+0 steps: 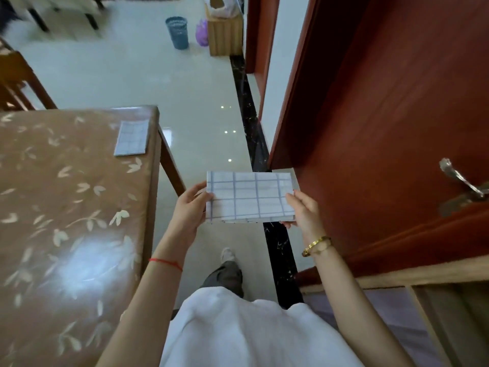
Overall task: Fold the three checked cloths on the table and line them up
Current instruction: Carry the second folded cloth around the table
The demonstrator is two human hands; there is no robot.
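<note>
Item: folded rectangular cloth, white with thin blue checks [250, 197]. Held flat in the air over the pale tiled floor [185, 83], off the desk, between the desk's right edge and the door. Several layers show along its near edge.

Item: left hand [189, 207]. Grips the cloth's left short end, thumb on top and fingers beneath. A red string [166, 262] circles the wrist.

Item: right hand [304, 210]. Grips the cloth's right short end the same way, with a fingertip showing under the near corner. A gold bracelet [316, 246] sits on the wrist.

Item: second folded blue-checked white cloth [131, 138]. Lies flat on the desk near its far right corner, well apart from the held one.

Item: wooden desk under a glossy brown cover printed with pale leaves [66, 207]. It stands to the person's left.

Item: red-brown wooden door [383, 102] with a silver lever handle [460, 181], to the person's right.

Item: black marbled strip [248, 112] set in the floor, running under the held cloth.

Item: blue mesh wastebasket [177, 32], standing far across the floor beside a purple bag [202, 33] and a light wooden box [225, 35].

Item: wooden chair [16, 80], partly seen beyond the desk's far left.

Item: the person's white top [238, 327], dark trouser leg and one pale shoe [227, 254], directly below the held cloth.
</note>
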